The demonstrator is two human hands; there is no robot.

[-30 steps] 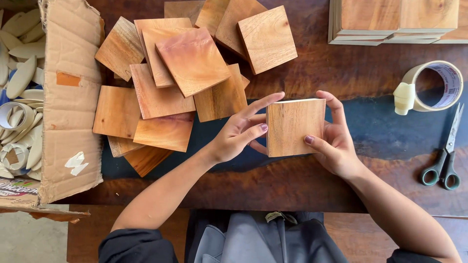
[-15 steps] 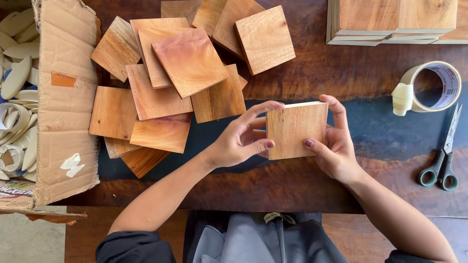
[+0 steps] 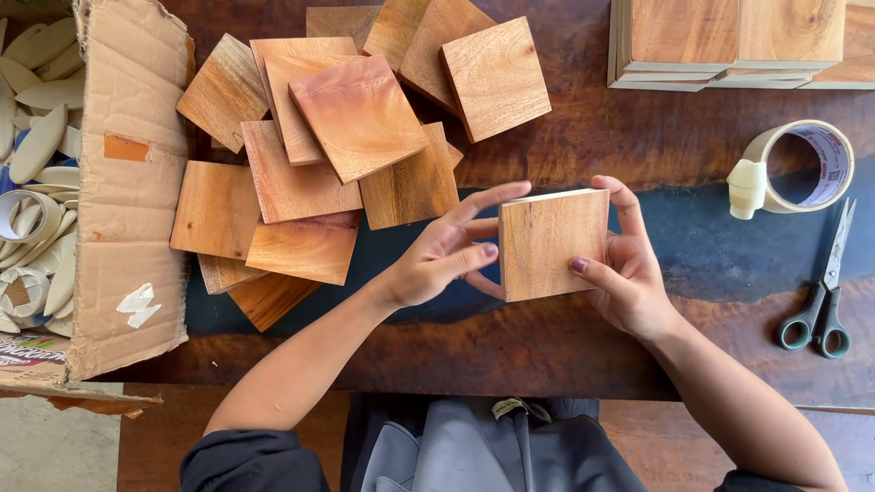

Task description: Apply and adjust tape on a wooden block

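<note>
Seen from the head camera looking straight down, two bare hands are holding a square wooden tile [image 3: 553,244] just above a dark wooden table [image 3: 583,146], near its front edge. The right hand [image 3: 627,273] is gripping the tile's right side, thumb lying across the face and fingers curling over the top right corner, so its grip is pinching the tile. The left hand [image 3: 444,255] is touching the tile's left edge with its fingers loosely spread, the index finger stretching along the top left corner and the thumb tucking behind the lower edge; its grip is not pressed together.

To the left of the hands, a loose heap of similar wooden tiles [image 3: 337,146] is lying overlapped at many angles. Further left, an open cardboard box [image 3: 128,182] is sitting at the table's end, with pale oval wooden pieces [image 3: 36,137] inside it. At the top right, a neat stack of wooden tiles [image 3: 729,41] is resting. Below that, a roll of tape [image 3: 802,169] is lying near the right edge, and green-handled scissors [image 3: 820,292] are lying just beneath it.
</note>
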